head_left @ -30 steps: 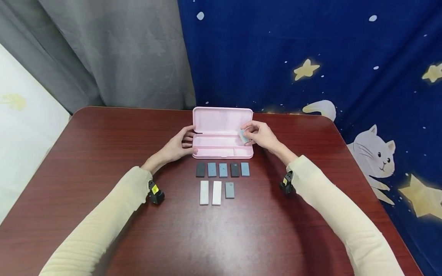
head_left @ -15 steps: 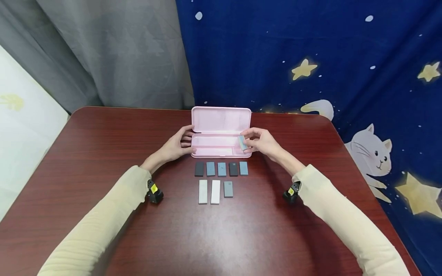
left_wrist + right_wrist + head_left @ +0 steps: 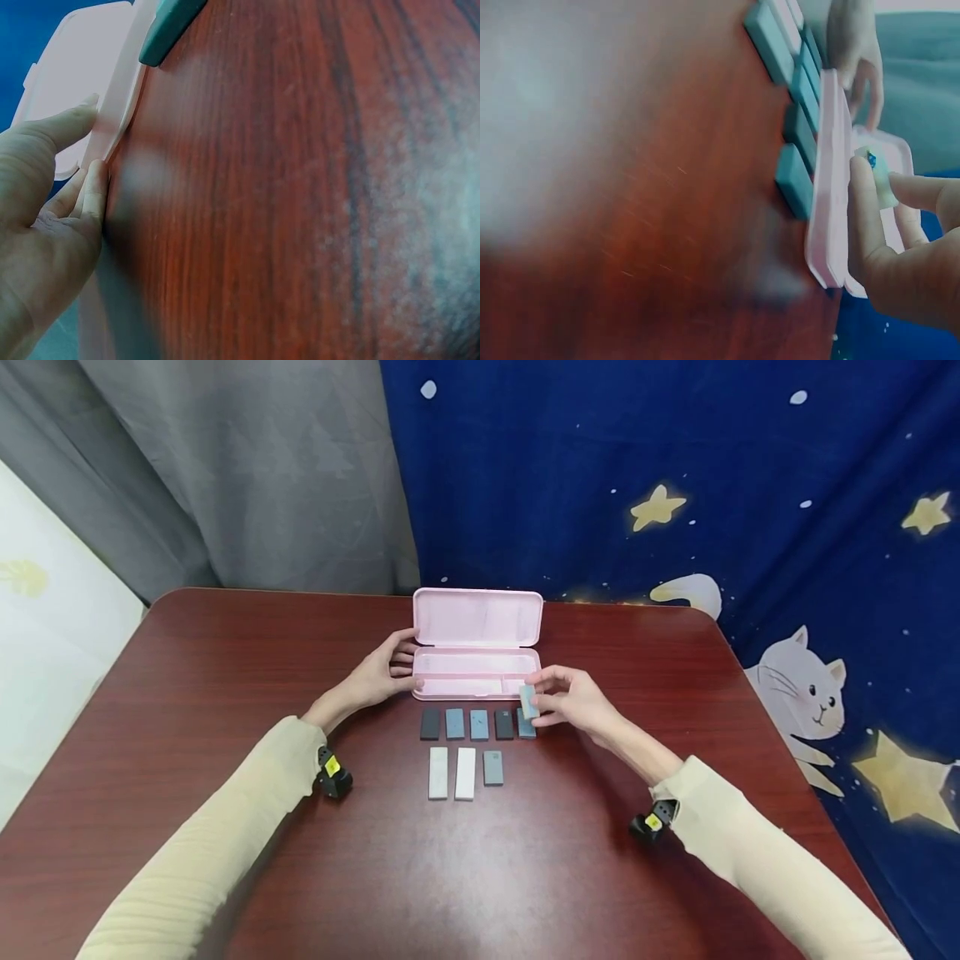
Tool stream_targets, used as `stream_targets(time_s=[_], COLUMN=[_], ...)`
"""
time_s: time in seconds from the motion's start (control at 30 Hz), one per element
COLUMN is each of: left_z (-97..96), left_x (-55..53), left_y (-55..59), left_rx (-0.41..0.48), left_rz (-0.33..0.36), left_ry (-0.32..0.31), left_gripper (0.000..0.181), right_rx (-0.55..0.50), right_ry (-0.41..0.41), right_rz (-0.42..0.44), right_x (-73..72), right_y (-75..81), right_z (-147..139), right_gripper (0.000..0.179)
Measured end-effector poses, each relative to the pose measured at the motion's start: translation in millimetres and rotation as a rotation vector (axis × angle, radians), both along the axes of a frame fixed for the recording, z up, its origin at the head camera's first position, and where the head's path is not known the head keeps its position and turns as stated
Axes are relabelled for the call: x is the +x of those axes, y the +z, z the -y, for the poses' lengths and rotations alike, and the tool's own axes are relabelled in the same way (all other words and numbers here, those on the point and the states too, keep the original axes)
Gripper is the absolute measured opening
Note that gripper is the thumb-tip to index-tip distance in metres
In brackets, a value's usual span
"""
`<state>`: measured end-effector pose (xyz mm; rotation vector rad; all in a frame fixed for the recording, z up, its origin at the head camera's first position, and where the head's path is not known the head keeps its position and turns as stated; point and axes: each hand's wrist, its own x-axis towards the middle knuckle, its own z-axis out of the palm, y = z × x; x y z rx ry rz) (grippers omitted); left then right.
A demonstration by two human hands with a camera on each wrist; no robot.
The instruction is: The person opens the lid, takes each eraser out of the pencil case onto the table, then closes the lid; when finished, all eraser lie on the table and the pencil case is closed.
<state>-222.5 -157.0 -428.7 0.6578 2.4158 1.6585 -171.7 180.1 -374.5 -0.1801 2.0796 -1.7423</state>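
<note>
A pink pencil case (image 3: 459, 687) lies with its lid (image 3: 477, 617) raised at the back. My left hand (image 3: 369, 680) grips its left end, thumb at the front corner and fingers along the side. Between thumb and fingers, my right hand (image 3: 583, 700) pinches a small pale-blue and whitish eraser (image 3: 528, 702). That eraser is just off the case's front right corner, and in the head view it overlaps a blue eraser (image 3: 527, 728) behind it. In the right wrist view, the held eraser (image 3: 883, 184) shows a small dark-blue mark.
In front of the case, a row of small blue and black erasers (image 3: 479, 725) lies on the brown table (image 3: 480, 877). Nearer me are two long white blocks (image 3: 465, 774) and a grey eraser (image 3: 492, 768). Curtains hang behind the table's back edge.
My right hand has moved the pinched eraser from over the case's right compartment toward me, past the front edge. The left hand stays on the case's left end.
</note>
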Motion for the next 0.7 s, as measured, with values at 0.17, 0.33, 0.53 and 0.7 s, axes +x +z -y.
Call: stream_targets(time_s=[0.17, 0.33, 0.53, 0.7], left_z=[0.5, 0.4, 0.7, 0.0], left_x=[-1.3, -0.4, -0.5, 0.5], left_y=[0.1, 2.6, 2.4, 1.9], left_rx=[-0.015, -0.015, 0.000, -0.007], left_rz=[-0.001, 0.005, 0.007, 0.006], left_ry=[0.001, -0.004, -0.006, 0.002], left_gripper=[0.082, 0.082, 0.083, 0.082], right_rx=[0.033, 0.062, 0.109, 0.158], right_ry=[0.019, 0.026, 0.064, 0.061], right_rz=[0.047, 0.085, 0.063, 0.009], right_x=[21.7, 41.6, 56.2, 59.5], right_y=[-3.2, -9.8, -14.8, -18.6], right_z=[2.0, 4.4, 10.0, 13.7], right_gripper=[0.028, 0.025, 0.024, 0.022])
